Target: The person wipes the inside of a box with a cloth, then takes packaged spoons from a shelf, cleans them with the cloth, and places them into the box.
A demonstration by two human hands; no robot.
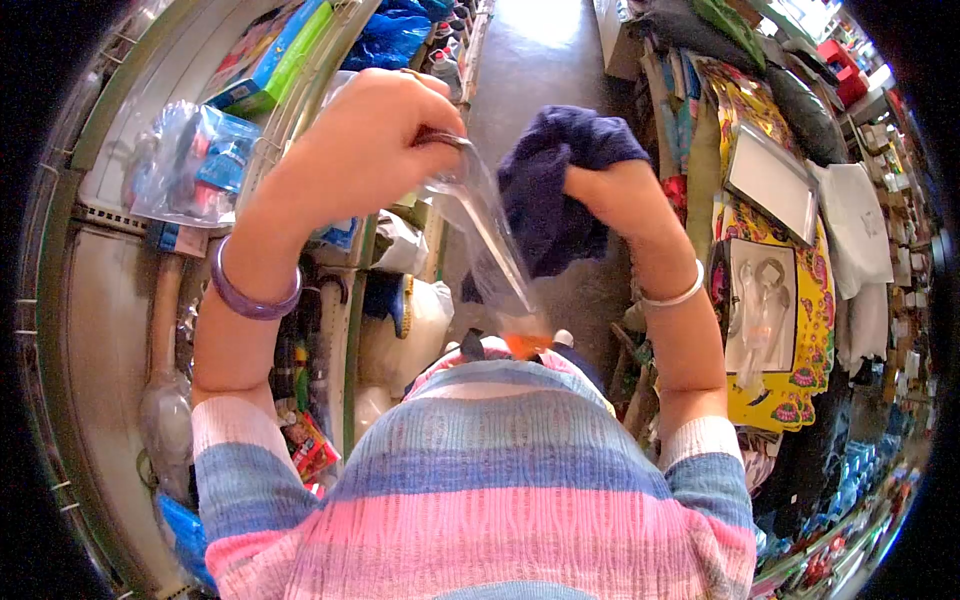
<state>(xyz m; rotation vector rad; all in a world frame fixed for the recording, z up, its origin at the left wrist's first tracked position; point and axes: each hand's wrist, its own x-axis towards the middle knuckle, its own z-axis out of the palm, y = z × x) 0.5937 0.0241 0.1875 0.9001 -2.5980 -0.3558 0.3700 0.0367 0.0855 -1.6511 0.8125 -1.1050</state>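
Note:
My left hand (405, 125) is closed around the upper end of a long, shiny metal utensil (490, 232) in a clear plastic bag. Its shaft slants down toward my chest, and an orange patch shows at the bag's lower end; I cannot make out the exact kind of utensil. A dark navy cloth (560, 190) hangs bunched from my right hand (615, 195), whose fingers are partly hidden by the folds. The cloth is beside the bag, to its right. More bagged metal utensils (762, 300) lie in a shallow white-lined tray (738, 350) to the right.
A shelf on the left bears a plastic-wrapped blue pack (222, 150) and a blue-green box (270, 65). Along the right, a yellow patterned sheet (815, 340) lies under a framed white panel (772, 182). A grey floor aisle (530, 70) runs ahead between the shelves.

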